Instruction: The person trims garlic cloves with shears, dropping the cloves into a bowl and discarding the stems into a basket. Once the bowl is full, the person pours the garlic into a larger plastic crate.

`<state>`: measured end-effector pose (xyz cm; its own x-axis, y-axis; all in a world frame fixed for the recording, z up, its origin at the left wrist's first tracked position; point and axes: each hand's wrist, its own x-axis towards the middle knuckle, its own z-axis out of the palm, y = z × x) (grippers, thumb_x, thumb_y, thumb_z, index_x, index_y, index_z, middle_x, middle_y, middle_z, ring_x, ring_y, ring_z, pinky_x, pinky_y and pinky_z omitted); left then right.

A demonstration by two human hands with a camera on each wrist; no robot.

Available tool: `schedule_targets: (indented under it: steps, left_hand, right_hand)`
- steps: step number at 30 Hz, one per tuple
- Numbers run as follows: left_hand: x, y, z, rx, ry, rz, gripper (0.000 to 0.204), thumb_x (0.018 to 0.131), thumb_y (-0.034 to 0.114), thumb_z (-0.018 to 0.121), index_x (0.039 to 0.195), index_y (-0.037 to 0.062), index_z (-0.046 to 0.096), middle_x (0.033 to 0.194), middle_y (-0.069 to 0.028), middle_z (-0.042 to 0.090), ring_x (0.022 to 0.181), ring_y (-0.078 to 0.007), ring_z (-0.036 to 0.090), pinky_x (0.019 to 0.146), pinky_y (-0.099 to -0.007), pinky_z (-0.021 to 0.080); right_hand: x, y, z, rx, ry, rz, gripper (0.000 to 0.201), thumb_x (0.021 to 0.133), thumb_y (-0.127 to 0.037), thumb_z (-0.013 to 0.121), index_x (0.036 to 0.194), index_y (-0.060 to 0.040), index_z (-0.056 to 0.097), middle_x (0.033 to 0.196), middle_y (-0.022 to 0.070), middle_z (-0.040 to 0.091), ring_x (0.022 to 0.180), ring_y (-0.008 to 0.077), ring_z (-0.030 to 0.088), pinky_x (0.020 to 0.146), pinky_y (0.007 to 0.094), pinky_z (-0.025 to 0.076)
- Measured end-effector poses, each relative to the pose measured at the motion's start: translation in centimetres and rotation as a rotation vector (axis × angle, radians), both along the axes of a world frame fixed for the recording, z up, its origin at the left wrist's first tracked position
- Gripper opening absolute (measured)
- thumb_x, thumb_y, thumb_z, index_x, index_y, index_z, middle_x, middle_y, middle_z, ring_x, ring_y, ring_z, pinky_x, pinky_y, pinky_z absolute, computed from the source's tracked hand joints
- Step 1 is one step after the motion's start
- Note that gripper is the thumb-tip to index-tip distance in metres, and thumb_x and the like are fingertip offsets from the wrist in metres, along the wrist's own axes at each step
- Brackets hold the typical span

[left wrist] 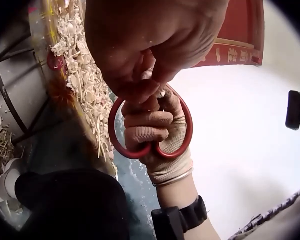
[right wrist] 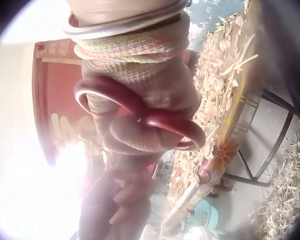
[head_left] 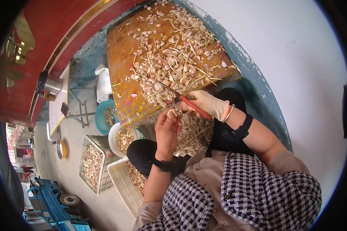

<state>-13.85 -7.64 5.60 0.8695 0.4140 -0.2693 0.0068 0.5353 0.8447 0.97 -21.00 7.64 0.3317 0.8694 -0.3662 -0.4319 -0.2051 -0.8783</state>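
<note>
On the floor left of the desk (head_left: 123, 57) stand a blue basin (head_left: 100, 115), a white bowl (head_left: 113, 136) and two white mesh crates (head_left: 89, 161) holding garlic pieces. A metal pot (head_left: 50, 82) sits on a side table (head_left: 58, 107), a yellow-rimmed dish (head_left: 61, 149) lies beyond, and a blue vehicle (head_left: 46, 204) stands at lower left.

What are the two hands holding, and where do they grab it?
The right hand grips red-handled scissors with its fingers through the handle loops. The left hand pinches something small at its fingertips, likely a garlic piece; the exact hold cannot be told.
</note>
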Motion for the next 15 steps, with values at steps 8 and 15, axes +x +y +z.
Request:
schedule_targets:
  steps: [8, 15]
  left_hand:
    - [-1.1, 1.6, 0.9, -0.208, -0.189, 0.288, 0.016, 0.1, 0.015, 0.051, 0.11, 0.0037, 0.054, 0.093, -0.0052, 0.061, 0.08, -0.016, 0.058, 0.068, -0.0276, 0.046]
    - [-0.9, 0.2, 1.3, -0.065, -0.163, 0.319, 0.015, 0.099, 0.014, 0.051, 0.11, 0.0049, 0.054, 0.092, -0.002, 0.06, 0.08, -0.0143, 0.057, 0.066, -0.0261, 0.043]
  right_hand:
    - [-4.8, -0.9, 2.9, -0.404, -1.359, 0.061, 0.063, 0.08, -0.057, 0.062, 0.106, -0.0006, 0.06, 0.102, 0.0163, 0.065, 0.101, 0.033, 0.061, 0.09, 0.0401, 0.049]
    - [-5.3, -0.7, 3.8, -0.441, -1.232, 0.119, 0.048, 0.087, -0.049, 0.059, 0.093, -0.0012, 0.059, 0.088, 0.0183, 0.066, 0.088, 0.0356, 0.065, 0.08, 0.0425, 0.051]
